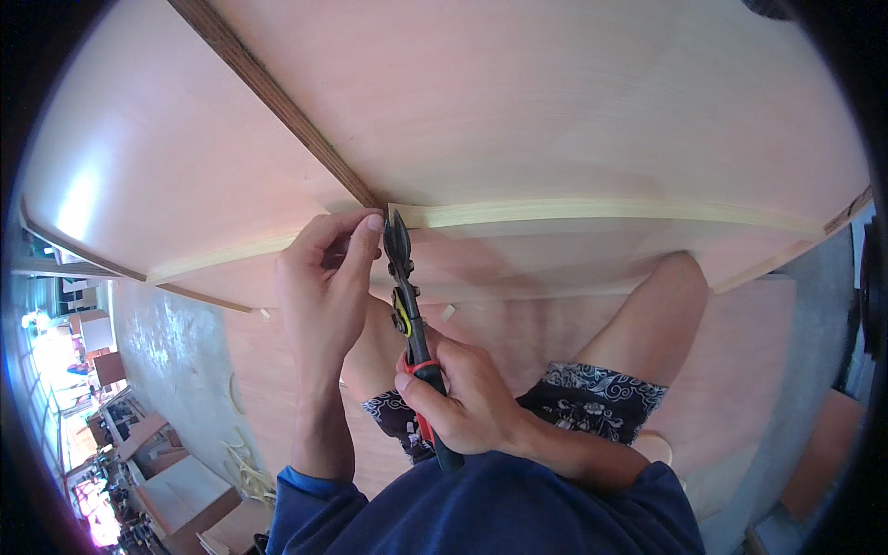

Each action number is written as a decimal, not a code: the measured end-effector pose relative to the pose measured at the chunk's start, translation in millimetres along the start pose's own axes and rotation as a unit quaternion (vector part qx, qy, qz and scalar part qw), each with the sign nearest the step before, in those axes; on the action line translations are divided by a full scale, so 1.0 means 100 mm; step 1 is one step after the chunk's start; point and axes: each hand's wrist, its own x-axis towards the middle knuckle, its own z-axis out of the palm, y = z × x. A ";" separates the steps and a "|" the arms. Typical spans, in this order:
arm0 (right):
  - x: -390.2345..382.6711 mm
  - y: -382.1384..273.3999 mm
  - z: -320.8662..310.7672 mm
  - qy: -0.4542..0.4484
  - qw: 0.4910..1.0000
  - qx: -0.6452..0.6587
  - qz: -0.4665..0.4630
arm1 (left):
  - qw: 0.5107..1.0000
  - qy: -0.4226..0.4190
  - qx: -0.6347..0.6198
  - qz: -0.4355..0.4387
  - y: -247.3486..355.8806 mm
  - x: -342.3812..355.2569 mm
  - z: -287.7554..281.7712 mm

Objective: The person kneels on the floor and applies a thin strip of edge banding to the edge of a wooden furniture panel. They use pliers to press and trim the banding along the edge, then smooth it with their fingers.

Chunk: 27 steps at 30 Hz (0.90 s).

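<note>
My right hand is wrapped round the red and black handles of a pair of metal snips. Their dark jaws point up and away from me, at the end of a pale wood edging strip. Just left of the jaws, thumb and forefinger of my left hand are pinched together; whatever lies between them is hidden. Another length of pale strip runs leftward from behind this hand, along the panel's near edge.
A large pinkish plywood panel spreads ahead, crossed by a dark-edged board. My bare legs are beneath its near edge. Curled pale offcuts lie on the grey floor at left, near boxes and boards.
</note>
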 end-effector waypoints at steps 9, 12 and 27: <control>0.00 0.14 -0.12 -0.067 0.996 0.061 0.006 | 0.982 -0.029 0.184 -0.013 0.37 0.03 0.04; 0.03 0.18 -0.13 -0.069 0.994 0.085 -0.022 | 0.975 -0.049 0.216 0.003 0.39 0.00 0.03; 0.09 0.20 -0.16 -0.076 0.985 0.144 -0.052 | 0.967 -0.107 0.230 0.016 0.43 0.03 -0.07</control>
